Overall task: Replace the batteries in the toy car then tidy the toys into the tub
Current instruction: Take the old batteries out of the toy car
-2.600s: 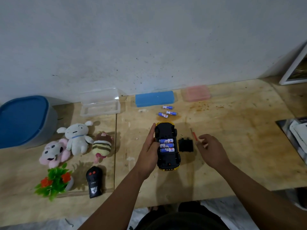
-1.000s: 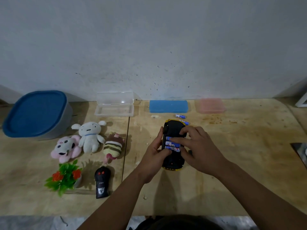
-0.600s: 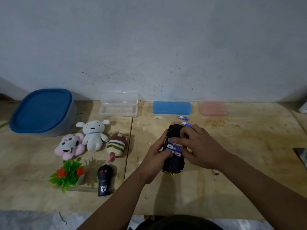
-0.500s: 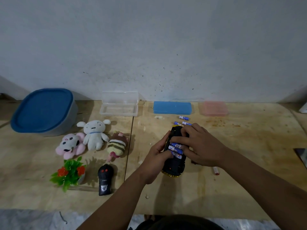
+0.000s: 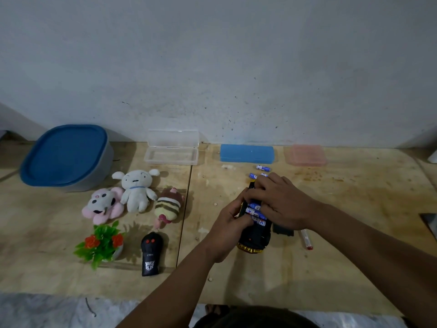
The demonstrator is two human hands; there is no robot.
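The black and yellow toy car [image 5: 254, 237] lies upside down on the wooden table [image 5: 331, 256], tilted up on its left side. Blue batteries [image 5: 255, 210] sit in its open compartment. My left hand [image 5: 230, 229] grips the car's left side, thumb on the batteries. My right hand [image 5: 281, 202] lies over the car's far half, fingers curled onto the compartment. Three loose batteries [image 5: 262, 167] lie just beyond the car. The black battery cover [image 5: 282, 232] and a small screwdriver [image 5: 306, 239] lie right of it. The grey tub [image 5: 68, 157] with its blue lid stands far left.
Three plush toys [image 5: 137, 190], a plastic plant [image 5: 101, 242] and a black remote control [image 5: 150, 253] lie left of the car. An open clear case [image 5: 172, 152], a blue case [image 5: 247, 153] and a pink case [image 5: 305, 155] line the wall.
My right hand came from the table's right side onto the car's battery compartment. The car has since tipped up on its left side under both hands.
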